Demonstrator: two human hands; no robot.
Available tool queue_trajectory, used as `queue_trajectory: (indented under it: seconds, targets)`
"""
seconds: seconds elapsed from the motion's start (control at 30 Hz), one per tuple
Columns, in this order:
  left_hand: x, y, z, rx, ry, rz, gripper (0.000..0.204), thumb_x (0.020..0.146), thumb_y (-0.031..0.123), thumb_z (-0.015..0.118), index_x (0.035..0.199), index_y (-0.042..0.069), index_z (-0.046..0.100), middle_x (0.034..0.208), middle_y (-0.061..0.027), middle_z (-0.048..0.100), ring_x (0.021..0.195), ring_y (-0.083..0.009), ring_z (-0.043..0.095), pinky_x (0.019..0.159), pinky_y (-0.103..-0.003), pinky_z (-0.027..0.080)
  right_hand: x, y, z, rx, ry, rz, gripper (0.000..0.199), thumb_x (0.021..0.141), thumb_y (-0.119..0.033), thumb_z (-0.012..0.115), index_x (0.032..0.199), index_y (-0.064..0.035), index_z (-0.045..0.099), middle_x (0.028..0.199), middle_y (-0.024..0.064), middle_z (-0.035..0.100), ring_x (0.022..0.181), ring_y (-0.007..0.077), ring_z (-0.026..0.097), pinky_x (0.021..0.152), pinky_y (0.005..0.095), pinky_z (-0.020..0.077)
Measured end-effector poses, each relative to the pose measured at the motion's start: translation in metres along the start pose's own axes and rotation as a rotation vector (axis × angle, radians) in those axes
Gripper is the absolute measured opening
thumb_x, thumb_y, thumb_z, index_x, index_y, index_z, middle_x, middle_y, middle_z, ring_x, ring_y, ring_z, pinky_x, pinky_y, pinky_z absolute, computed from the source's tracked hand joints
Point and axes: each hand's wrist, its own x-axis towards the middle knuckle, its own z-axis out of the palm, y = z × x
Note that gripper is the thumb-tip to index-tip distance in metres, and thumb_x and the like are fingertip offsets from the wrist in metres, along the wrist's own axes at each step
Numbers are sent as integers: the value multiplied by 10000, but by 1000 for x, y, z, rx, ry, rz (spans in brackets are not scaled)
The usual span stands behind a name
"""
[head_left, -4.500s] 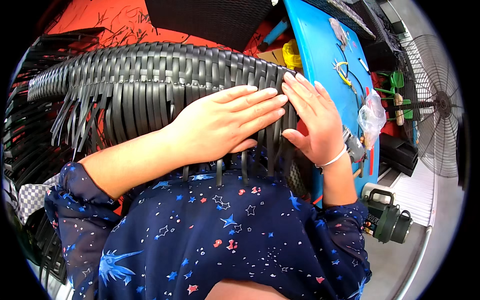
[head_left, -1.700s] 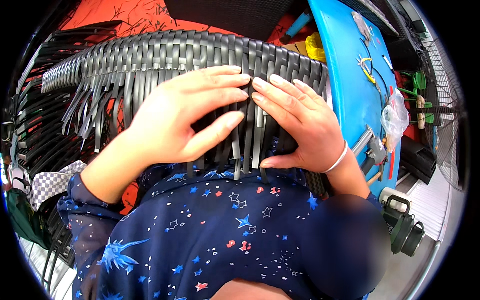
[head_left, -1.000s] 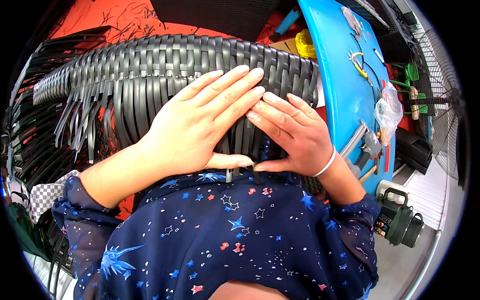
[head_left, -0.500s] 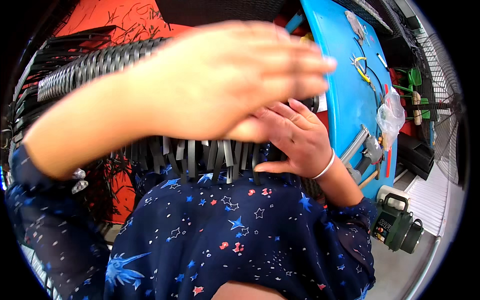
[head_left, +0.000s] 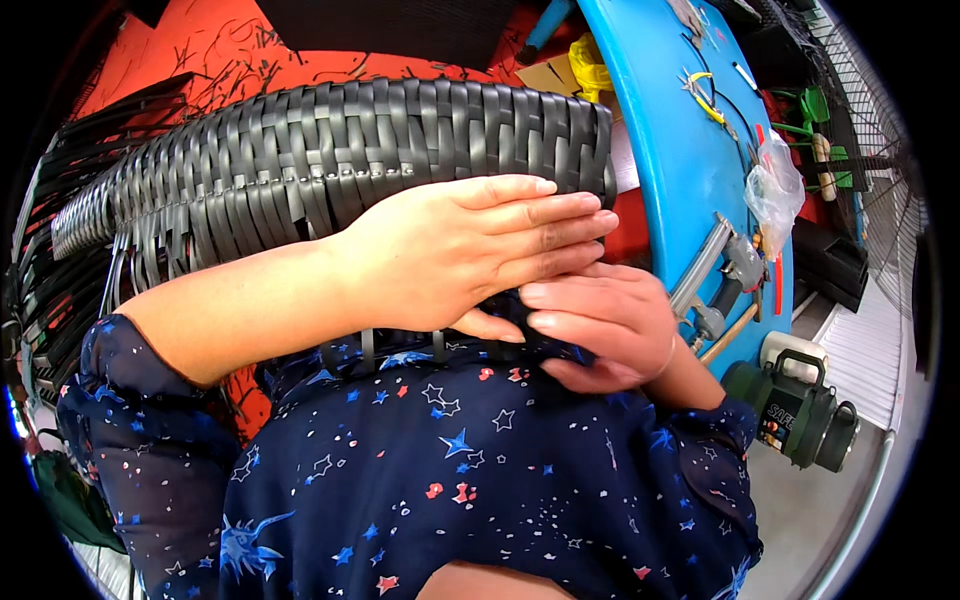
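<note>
A long curved piece woven from flat black plastic strips (head_left: 370, 130) lies across in front of me, with loose strip ends hanging along its near side. My left hand (head_left: 480, 235) is stretched flat over the near edge of the weave, fingers straight and side by side, nothing visible in it. Just below its fingertips is my right hand (head_left: 615, 320), its fingers slightly bent and its thumb apart, partly under the left hand. I see nothing held in the right hand, though its palm side is hidden. A few strip ends show below my left wrist.
To the right stands a blue table (head_left: 650, 120) with yellow-handled pliers (head_left: 707, 100), a grey nail gun (head_left: 735, 270) and a clear plastic bag (head_left: 775, 190). Strip scraps litter the red surface (head_left: 230, 50) behind. A dark green machine (head_left: 795, 410) sits at lower right, below a large fan (head_left: 895, 200).
My left hand has come down from a raised, blurred position onto the near edge, uncovering the weave. My right hand's spread fingers have bent and drawn closer together.
</note>
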Motion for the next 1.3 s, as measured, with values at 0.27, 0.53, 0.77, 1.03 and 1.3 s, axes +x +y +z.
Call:
queue_trajectory:
  seconds: [0.27, 0.53, 0.77, 1.03, 1.3]
  targets:
    - [-1, 1, 3, 67, -48, 54, 800, 915, 618, 416, 1512, 89, 348, 1614, -37, 263, 1495, -173, 217, 1232, -377, 145, 34, 21, -53, -424, 215, 200, 336, 753, 2, 759, 1075, -5, 661, 1217, 179, 651, 1064, 289, 655, 901, 341, 522]
    - [0, -1, 4, 46, -88, 81, 744, 944, 590, 399, 1509, 108, 359, 1612, -10, 268, 1497, -152, 203, 1242, -380, 117, 36, 51, -62, -150, 24, 257, 401, 745, -60, 772, 1111, -43, 608, 1281, 128, 619, 1137, 294, 618, 955, 324, 497]
    - [-3, 0, 2, 67, -91, 78, 739, 949, 589, 392, 1507, 105, 361, 1608, -13, 279, 1493, -150, 214, 1241, -380, 122, 60, 46, -67, -306, -94, 202, 443, 735, -143, 765, 1108, -64, 540, 1044, 77, 610, 868, 291, 609, 697, 344, 516]
    - [-3, -1, 5, 43, -72, 88, 734, 947, 585, 398, 1496, 98, 380, 1601, -17, 295, 1489, -150, 227, 1239, -380, 125, 58, 51, -62, -336, -80, 153, 434, 714, -126, 754, 1083, -66, 535, 1013, 90, 601, 888, 313, 615, 774, 367, 522]
    - [1, -7, 2, 70, -80, 79, 738, 939, 579, 429, 1486, 85, 393, 1600, -28, 297, 1493, -165, 226, 1231, -379, 153, 59, 49, -65, -194, -80, 306, 370, 735, 20, 712, 1054, -29, 531, 1206, 121, 602, 1107, 225, 606, 952, 331, 515]
